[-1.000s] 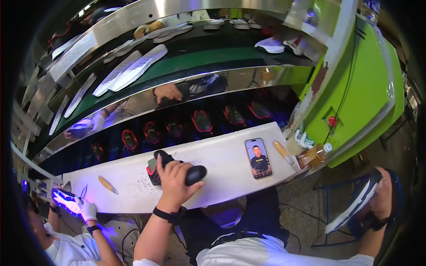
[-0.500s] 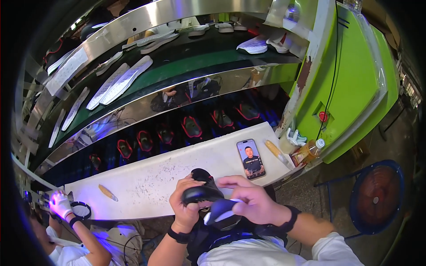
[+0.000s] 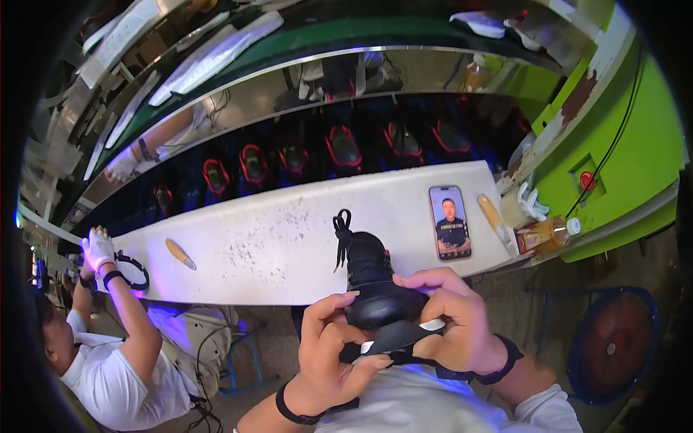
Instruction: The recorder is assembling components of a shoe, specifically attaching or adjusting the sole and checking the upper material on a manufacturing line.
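A black shoe upper (image 3: 384, 302) points its rounded toe at me, with its tied black laces (image 3: 341, 242) reaching over the white bench. Below the toe is a dark shoe sole (image 3: 401, 338) with white edges, very close to the toe or touching it. My left hand (image 3: 328, 350) is closed on the left side, thumb on the sole and fingers against the toe. My right hand (image 3: 462, 314) grips the opposite side, its fingers on the shoe and its thumb at the sole's white edge. The sole's far part is hidden.
On the white bench (image 3: 281, 281) lie a phone (image 3: 449, 221) and wooden-handled tools (image 3: 180, 254) (image 3: 494, 216). A bottle (image 3: 552, 232) stands at right. Red-rimmed dark shoes (image 3: 343, 146) line the trough beyond. A co-worker (image 3: 108, 361) is at left, a fan (image 3: 613, 345) at right.
The shoe has turned so its toe points at me and the laces away. My right hand has come onto its right side, and the sole now lies crosswise beneath the toe. The view has shifted.
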{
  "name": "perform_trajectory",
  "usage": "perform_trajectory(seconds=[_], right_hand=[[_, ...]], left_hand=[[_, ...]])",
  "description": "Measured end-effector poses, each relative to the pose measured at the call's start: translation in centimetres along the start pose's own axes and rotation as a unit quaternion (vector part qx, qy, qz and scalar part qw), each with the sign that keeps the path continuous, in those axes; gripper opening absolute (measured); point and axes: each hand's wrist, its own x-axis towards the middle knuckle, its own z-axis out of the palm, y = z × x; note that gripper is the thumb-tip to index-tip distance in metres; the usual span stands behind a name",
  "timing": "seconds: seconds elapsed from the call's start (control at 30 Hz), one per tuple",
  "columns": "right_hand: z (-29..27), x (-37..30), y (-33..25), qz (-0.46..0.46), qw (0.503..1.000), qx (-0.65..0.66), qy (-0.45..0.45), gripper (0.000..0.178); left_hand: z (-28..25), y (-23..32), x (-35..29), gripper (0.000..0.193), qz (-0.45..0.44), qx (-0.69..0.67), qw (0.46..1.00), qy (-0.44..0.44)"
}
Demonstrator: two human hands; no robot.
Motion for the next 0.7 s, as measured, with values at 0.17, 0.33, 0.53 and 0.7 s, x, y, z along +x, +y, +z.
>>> perform_trajectory(seconds=[0.17,0.33,0.53,0.7], right_hand=[[0.6,-0.9,0.0,-0.062,0.998,-0.009,0.012,0.044],[0.8,-2.2,-0.8,-0.074,0.997,-0.008,-0.038,0.042],[1.1,-2.5,-0.5,-0.091,0.995,-0.048,-0.011,0.041],[0.5,-2.1,-0.5,-0.082,0.995,-0.048,-0.004,0.041]], left_hand=[[-0.7,0.0,-0.6,0.037,0.026,-0.002,0.999,-0.035],[-2.3,1.1,-1.1,0.036,0.023,0.034,0.994,-0.098],[-1.9,0.4,-1.7,0.033,0.050,-0.010,0.993,-0.103],[-1.0,1.0,-0.9,0.031,0.065,-0.004,0.996,-0.062]])
